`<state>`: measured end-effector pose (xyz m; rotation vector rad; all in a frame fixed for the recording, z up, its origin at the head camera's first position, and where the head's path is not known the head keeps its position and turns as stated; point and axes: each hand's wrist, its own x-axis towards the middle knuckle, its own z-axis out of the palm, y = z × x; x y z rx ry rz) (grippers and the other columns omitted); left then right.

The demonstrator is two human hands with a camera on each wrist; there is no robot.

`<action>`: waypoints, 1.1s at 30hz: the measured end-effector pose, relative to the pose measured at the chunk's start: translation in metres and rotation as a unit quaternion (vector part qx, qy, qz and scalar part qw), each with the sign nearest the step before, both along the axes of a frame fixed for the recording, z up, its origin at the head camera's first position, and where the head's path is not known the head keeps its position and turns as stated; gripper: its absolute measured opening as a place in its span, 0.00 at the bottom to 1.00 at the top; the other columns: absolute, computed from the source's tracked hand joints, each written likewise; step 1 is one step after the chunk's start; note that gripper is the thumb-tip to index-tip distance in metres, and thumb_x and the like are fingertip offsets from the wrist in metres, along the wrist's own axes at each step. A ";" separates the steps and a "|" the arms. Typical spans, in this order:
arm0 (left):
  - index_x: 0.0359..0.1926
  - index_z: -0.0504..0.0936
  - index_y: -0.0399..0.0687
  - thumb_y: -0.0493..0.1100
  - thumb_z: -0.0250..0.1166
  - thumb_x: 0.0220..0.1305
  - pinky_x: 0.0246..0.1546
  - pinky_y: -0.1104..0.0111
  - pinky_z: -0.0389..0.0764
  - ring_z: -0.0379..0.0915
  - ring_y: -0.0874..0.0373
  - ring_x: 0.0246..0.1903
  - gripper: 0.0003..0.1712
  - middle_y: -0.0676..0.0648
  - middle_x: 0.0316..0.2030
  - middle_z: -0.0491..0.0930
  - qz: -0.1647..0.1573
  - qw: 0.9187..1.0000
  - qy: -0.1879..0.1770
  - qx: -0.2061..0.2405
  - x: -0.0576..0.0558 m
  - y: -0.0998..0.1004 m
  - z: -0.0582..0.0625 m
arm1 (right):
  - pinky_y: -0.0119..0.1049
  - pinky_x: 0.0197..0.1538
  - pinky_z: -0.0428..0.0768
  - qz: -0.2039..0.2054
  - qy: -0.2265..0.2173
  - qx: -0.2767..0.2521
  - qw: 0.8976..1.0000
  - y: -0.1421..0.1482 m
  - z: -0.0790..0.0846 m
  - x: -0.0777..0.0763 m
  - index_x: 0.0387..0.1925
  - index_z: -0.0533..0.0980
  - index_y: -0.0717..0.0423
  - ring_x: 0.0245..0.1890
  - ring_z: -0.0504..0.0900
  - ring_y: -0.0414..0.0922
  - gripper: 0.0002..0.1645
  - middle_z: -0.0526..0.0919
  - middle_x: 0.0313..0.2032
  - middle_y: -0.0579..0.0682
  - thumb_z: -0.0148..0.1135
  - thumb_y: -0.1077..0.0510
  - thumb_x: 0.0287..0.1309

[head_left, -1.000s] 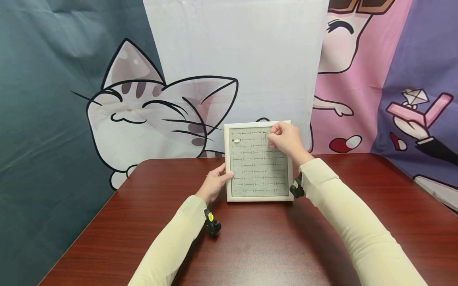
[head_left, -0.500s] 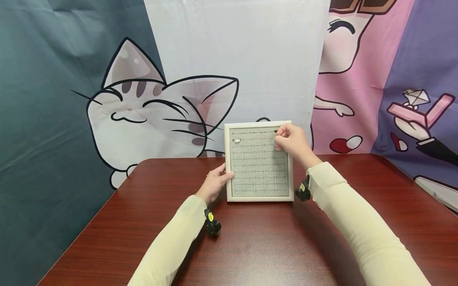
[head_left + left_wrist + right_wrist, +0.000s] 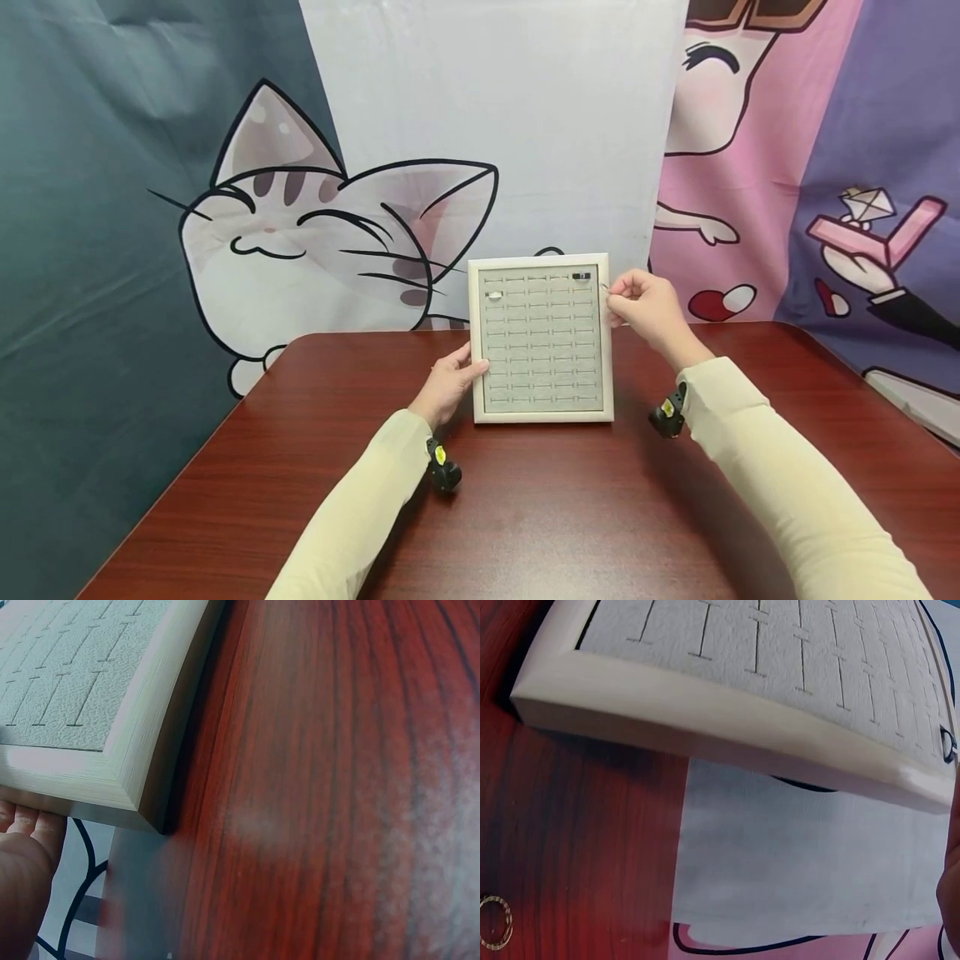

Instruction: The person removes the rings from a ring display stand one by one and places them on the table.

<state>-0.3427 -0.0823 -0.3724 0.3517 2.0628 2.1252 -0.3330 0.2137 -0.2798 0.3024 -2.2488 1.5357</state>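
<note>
A ring display board [image 3: 543, 342], grey padded with rows of slits in a cream frame, stands upright on the table. My left hand [image 3: 447, 383] grips its left edge, thumb in front and fingers behind. At the upper right side, my right hand [image 3: 648, 308] pinches a thin ring [image 3: 604, 288] between thumb and fingers, just beside the frame. A dark-topped ring [image 3: 581, 276] sits in the top right slot; in the right wrist view this dark ring [image 3: 948, 744] shows at the far edge. A silver ring [image 3: 493, 294] sits in the second row at the left.
The reddish-brown wooden table [image 3: 525, 508] extends around the board. A gold ring [image 3: 508, 922] shows at the lower left of the right wrist view, over the table surface. Behind hangs a cartoon-printed cloth backdrop [image 3: 570, 125].
My right hand has moved right and slightly down, from the board's upper right to beyond its frame, carrying the thin ring. The dark-topped ring is now uncovered. My left hand keeps its grip.
</note>
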 end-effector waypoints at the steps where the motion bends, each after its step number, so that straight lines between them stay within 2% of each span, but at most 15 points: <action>1: 0.66 0.65 0.51 0.38 0.58 0.64 0.52 0.64 0.74 0.78 0.58 0.44 0.29 0.43 0.54 0.76 0.000 1.000 0.000 -0.002 0.000 0.000 0.000 | 0.32 0.25 0.81 -0.003 0.001 0.001 1.000 0.001 0.000 0.001 0.25 0.71 0.61 0.16 0.77 0.37 0.03 0.76 0.15 0.42 0.54 0.69 0.50; 8: 0.65 0.66 0.51 0.37 0.58 0.64 0.51 0.65 0.75 0.78 0.58 0.43 0.28 0.43 0.54 0.76 0.003 1.000 0.003 -0.001 0.001 -0.001 -0.002 | 0.35 0.26 0.82 -0.012 0.004 0.034 0.999 0.010 -0.007 0.007 0.27 0.71 0.63 0.16 0.77 0.38 0.02 0.76 0.16 0.43 0.55 0.67 0.52; 15: 0.66 0.64 0.49 0.37 0.57 0.64 0.51 0.64 0.75 0.77 0.58 0.44 0.29 0.41 0.54 0.76 0.003 1.000 0.007 -0.004 0.001 0.000 -0.002 | 0.34 0.26 0.82 0.003 -0.011 0.022 1.000 0.017 -0.017 0.016 0.26 0.71 0.60 0.17 0.79 0.37 0.03 0.78 0.18 0.47 0.55 0.68 0.51; 21: 0.65 0.66 0.50 0.37 0.58 0.64 0.51 0.64 0.75 0.77 0.58 0.44 0.29 0.42 0.54 0.76 0.005 1.000 0.007 -0.002 0.000 -0.001 0.002 | 0.33 0.27 0.82 0.007 -0.025 0.024 0.999 0.028 -0.024 0.025 0.29 0.70 0.65 0.17 0.79 0.37 0.05 0.79 0.18 0.44 0.58 0.67 0.53; 27: 0.66 0.65 0.49 0.36 0.58 0.64 0.50 0.65 0.75 0.78 0.59 0.43 0.29 0.41 0.55 0.75 0.002 1.000 0.010 0.007 0.000 -0.002 0.001 | 0.34 0.25 0.81 0.040 -0.035 0.009 0.999 0.037 -0.034 0.032 0.28 0.68 0.66 0.17 0.78 0.36 0.05 0.77 0.17 0.40 0.57 0.69 0.53; 33: 0.66 0.65 0.49 0.36 0.57 0.64 0.50 0.66 0.76 0.78 0.59 0.43 0.29 0.41 0.55 0.75 -0.002 1.000 0.013 0.012 0.001 0.000 -0.001 | 0.35 0.23 0.81 0.061 -0.051 0.012 0.997 0.041 -0.043 0.039 0.28 0.68 0.68 0.16 0.77 0.37 0.05 0.75 0.16 0.41 0.56 0.70 0.53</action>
